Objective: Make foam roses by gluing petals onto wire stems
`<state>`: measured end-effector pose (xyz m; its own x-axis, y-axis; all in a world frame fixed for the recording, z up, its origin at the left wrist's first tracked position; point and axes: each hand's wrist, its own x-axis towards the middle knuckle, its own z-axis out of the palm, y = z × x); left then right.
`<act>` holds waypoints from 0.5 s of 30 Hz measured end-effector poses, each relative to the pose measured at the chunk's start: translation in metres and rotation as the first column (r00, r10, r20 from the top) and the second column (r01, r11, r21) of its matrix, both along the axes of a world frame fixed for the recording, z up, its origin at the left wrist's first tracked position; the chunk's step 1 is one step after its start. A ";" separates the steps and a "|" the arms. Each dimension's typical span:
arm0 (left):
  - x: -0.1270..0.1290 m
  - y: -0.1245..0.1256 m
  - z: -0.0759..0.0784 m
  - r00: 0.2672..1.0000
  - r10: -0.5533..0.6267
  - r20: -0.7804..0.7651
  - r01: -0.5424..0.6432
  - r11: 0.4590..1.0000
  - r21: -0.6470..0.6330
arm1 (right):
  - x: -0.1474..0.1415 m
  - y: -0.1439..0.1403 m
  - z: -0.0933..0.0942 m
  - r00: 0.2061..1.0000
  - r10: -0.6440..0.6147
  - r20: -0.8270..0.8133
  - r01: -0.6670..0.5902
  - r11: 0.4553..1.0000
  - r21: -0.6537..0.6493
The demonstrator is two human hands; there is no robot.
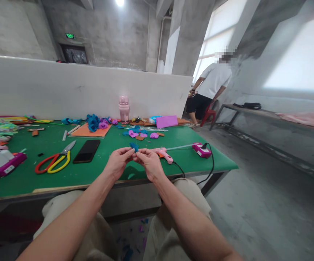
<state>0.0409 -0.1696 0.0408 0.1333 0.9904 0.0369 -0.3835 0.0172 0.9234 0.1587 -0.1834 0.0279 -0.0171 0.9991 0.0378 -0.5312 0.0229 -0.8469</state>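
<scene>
My left hand (118, 161) and my right hand (149, 162) meet over the front edge of the green table (97, 170). Between their fingertips they pinch a small blue felt piece (134, 146). Just right of my right hand lies a pink glue gun (164, 154) with a black cord. A black phone (86, 150) and scissors with red and yellow handles (55, 159) lie to the left of my hands.
Blue and purple felt flowers (97, 122), an orange sheet (90, 130), a pink bottle (123, 108) and a pink box (167, 121) stand toward the back by a white partition. A pink power strip (202, 149) sits at the right. A person (209, 90) stands beyond the table.
</scene>
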 end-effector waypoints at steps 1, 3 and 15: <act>0.000 0.000 0.000 1.000 0.005 0.002 -0.005 1.000 0.000 | -0.001 0.000 0.000 1.000 0.002 0.000 -0.002 1.000 -0.002; 0.001 0.000 -0.001 1.000 0.017 0.009 -0.017 1.000 0.002 | -0.002 -0.001 0.000 1.000 -0.001 0.004 0.001 1.000 0.004; 0.003 -0.001 0.000 0.997 0.061 0.050 -0.061 0.998 -0.017 | -0.006 -0.005 0.000 0.998 0.019 0.057 -0.022 0.998 0.058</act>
<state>0.0443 -0.1704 0.0405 0.0711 0.9971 0.0268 -0.4302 0.0064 0.9027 0.1524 -0.1883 0.0281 -0.0415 0.9947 0.0941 -0.4835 0.0624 -0.8731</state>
